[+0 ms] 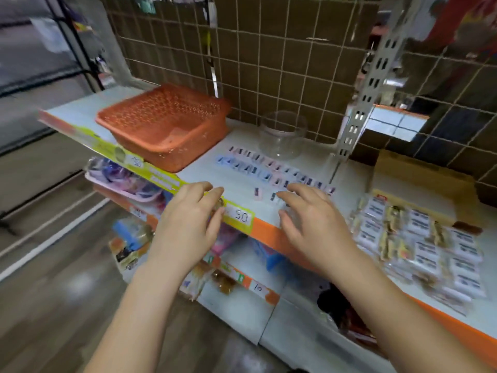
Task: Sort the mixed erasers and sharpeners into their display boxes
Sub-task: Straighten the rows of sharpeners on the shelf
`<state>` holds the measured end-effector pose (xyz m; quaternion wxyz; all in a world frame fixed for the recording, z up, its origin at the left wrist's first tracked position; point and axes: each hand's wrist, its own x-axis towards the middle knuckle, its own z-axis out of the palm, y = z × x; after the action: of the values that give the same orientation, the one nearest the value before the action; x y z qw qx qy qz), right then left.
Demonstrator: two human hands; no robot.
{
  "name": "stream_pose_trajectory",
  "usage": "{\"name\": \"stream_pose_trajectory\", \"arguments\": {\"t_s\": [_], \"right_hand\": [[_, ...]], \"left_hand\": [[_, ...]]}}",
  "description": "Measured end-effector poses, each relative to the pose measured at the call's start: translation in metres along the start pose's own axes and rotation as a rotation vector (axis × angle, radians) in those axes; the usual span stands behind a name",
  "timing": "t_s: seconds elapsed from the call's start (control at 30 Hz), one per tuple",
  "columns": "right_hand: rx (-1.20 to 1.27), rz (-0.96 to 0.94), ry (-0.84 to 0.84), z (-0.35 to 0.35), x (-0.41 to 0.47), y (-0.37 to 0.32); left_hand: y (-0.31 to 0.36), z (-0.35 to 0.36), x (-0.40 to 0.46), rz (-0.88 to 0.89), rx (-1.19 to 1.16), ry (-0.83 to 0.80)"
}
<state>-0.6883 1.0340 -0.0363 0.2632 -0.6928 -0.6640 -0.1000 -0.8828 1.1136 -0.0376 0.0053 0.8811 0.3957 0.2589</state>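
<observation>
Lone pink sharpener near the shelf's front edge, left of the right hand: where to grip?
Pinch the pink sharpener across its two long sides, coming straight down from above. It lies flat on the shelf, apart from the rows behind it, so both sides are free.

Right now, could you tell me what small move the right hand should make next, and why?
Probably lower the right hand onto the loose sharpener just beyond its fingertips and pinch it. The fingers are spread and seem to hold nothing, and that piece lies apart from the sharpener rows, nearest the shelf edge.
</observation>
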Motion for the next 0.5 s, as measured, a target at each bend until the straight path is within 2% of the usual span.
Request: {"name": "stream_pose_trajectory", "arguments": {"t_s": [0.37, 0.5], "right_hand": [[0.213, -0.014, -0.019, 0.069, 0.124, -0.029], [0.223, -0.023, -0.072, 0.086, 0.162, -0.039]], "left_hand": [[-0.111, -0.01, 0.048, -0.18, 0.089, 0.027], [-0.147, -0.013, 0.067, -0.232, 0.11, 0.036]]}}
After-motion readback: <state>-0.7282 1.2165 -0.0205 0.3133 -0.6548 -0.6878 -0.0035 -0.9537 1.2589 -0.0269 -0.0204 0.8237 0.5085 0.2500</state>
